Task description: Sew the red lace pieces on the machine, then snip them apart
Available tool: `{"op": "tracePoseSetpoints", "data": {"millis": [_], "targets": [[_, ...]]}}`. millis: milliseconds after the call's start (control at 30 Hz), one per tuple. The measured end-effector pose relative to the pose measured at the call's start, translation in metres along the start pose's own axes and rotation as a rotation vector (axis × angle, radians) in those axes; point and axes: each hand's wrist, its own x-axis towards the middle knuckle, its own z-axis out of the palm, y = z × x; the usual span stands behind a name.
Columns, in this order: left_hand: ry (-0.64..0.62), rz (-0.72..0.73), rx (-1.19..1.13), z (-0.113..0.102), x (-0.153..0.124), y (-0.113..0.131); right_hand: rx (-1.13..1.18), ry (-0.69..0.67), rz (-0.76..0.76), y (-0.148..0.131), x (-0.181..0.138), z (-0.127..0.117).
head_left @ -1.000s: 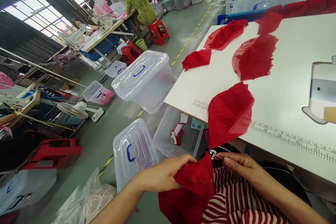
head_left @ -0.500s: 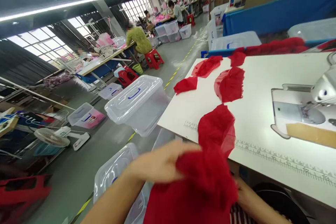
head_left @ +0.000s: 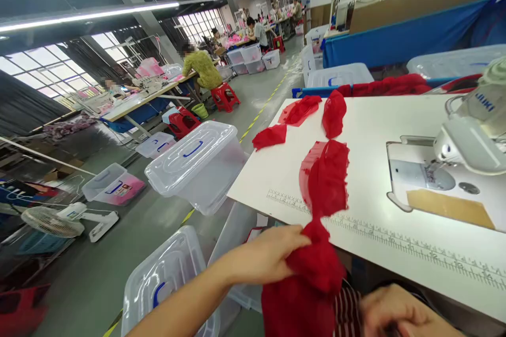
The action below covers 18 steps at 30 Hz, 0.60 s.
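Observation:
My left hand point(head_left: 272, 253) pinches a piece of red fabric point(head_left: 312, 258) just off the table's front edge. Below it more red cloth hangs over my lap. From the held piece, a string of sheer red fabric pieces point(head_left: 330, 176) runs back across the white sewing table point(head_left: 367, 131). Near the lower edge, to the right of the cloth and apart from it, is my right hand point(head_left: 403, 310), blurred, its fingers curled. A dark bit shows under those fingers, too unclear to name.
A sewing machine point(head_left: 470, 142) stands on the table's right side. Lidded clear plastic boxes point(head_left: 197, 163) stand on the floor to the left, with a fan point(head_left: 59, 221) farther off. Across the aisle, a person in a yellow-green top point(head_left: 201, 68) sits at another table.
My right hand has come away from the cloth and moved right. The red string has been drawn toward me over the table edge, and the view has shifted slightly right.

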Motion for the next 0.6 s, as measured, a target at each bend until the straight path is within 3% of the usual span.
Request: {"op": "tracePoseSetpoints", "data": {"millis": [67, 100, 300, 467, 600], "targets": [[-0.036, 0.005, -0.135, 0.016, -0.032, 0.002, 0.006, 0.265, 0.157, 0.006, 0.008, 0.006], [-0.048, -0.021, -0.176, 0.023, -0.044, 0.001, -0.017, 0.329, 0.226, 0.008, 0.014, 0.010], [-0.085, -0.177, -0.100, 0.057, -0.080, -0.001, -0.021, 0.108, 0.335, 0.023, 0.045, 0.023], [0.017, -0.170, 0.145, 0.078, -0.094, 0.007, 0.002, 0.103, 0.440, 0.043, 0.040, 0.024], [0.086, -0.141, 0.339, 0.096, -0.098, 0.009, 0.015, 0.084, 0.440, 0.047, 0.041, 0.028]]}}
